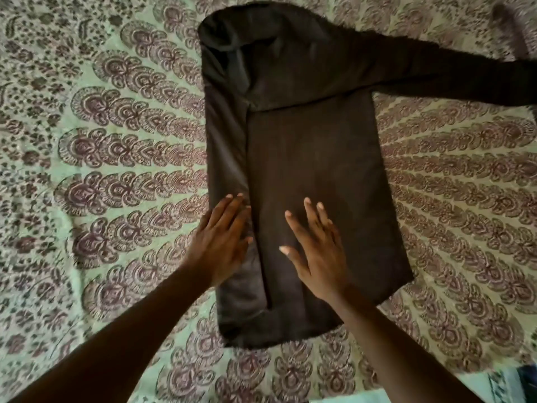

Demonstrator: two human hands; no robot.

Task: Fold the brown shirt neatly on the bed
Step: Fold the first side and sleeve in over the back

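The brown shirt (pixel 313 158) lies flat on the bed, collar end far from me, hem end near. Its left side is folded inward as a long strip lying over the body. Its right sleeve (pixel 453 77) stretches out flat to the right. My left hand (pixel 223 242) rests palm down on the folded left strip near the hem, fingers spread. My right hand (pixel 316 251) presses flat on the shirt's middle beside it, fingers apart. Neither hand grips cloth.
The bed is covered by a pale green sheet (pixel 101 170) printed with dark purple peacock-feather motifs. A bit of blue patterned cloth (pixel 511 382) shows at the bottom right corner. A dark blurred shape (pixel 511 27) lies at the top right.
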